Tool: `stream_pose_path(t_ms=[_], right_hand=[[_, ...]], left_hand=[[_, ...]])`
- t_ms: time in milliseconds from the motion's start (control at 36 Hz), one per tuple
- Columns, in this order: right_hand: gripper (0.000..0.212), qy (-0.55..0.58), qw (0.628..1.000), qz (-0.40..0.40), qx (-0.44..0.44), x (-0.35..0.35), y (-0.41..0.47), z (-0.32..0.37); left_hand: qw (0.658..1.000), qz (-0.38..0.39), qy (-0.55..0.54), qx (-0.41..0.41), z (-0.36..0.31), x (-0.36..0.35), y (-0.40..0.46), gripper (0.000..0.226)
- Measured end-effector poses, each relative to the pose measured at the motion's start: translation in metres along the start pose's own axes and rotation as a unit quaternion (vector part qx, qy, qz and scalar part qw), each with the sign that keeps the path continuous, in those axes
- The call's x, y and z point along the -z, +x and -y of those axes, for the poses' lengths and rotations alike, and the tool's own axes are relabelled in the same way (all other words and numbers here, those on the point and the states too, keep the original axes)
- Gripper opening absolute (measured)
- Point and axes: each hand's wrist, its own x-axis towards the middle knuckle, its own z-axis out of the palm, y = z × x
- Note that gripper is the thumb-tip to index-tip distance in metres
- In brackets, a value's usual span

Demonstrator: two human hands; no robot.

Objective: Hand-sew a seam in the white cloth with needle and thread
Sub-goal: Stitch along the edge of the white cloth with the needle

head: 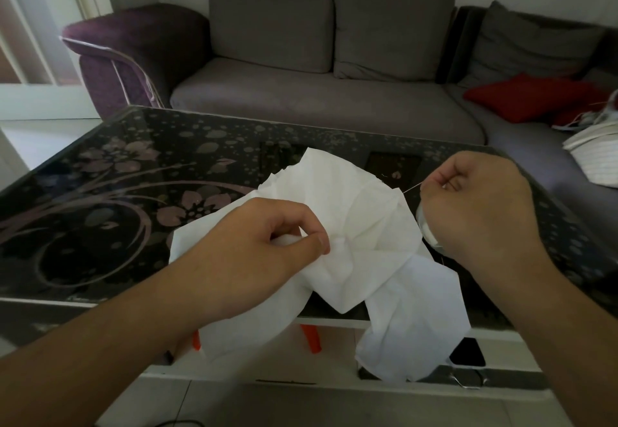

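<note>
Here, a person is working a stitch over a floral-patterned glass coffee table (100, 172), and the risks are gathering at the right side of the white cloth (354, 212). The right hand (478, 206) is pinching what looks like the needle (413, 187) between curled fingers, a thin line running from it to the cloth's right edge; whether that line is needle or thread is hard to tell. A hard tug from this hand is likely to pucker the fabric or snap the thread, and a loose pinch could let the needle slip free. The left hand (267, 242) is gripping a bunched fold near the cloth's middle, thumb and forefinger closed on it; if that grip is slackening, the seam line may drift.

The cloth itself is looking thin, soft and heavily creased, held above the table's near edge with one corner hanging below it. A small clear object, possibly a spool, is showing just under the right hand, too hidden to identify.
</note>
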Motion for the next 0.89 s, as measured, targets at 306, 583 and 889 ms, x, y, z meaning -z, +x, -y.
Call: stream_pose_path(t_ms=[306, 583, 889], right_hand=[[0.03, 0.029, 0.999, 0.013, 0.016, -0.003, 0.001, -0.002], [0.022, 0.029, 0.999, 0.021, 0.019, -0.017, 0.003, 0.0], [0.017, 0.033, 0.999, 0.016, -0.012, -0.005, 0.004, -0.008]], left_hand=[[1.0, 0.002, 0.004, 0.004, 0.004, 0.001, -0.001, 0.016], [1.0, -0.01, 0.006, 0.012, 0.012, 0.006, -0.006, 0.017], [1.0, -0.01, 0.023, 0.014, 0.001, -0.001, 0.0, 0.019]])
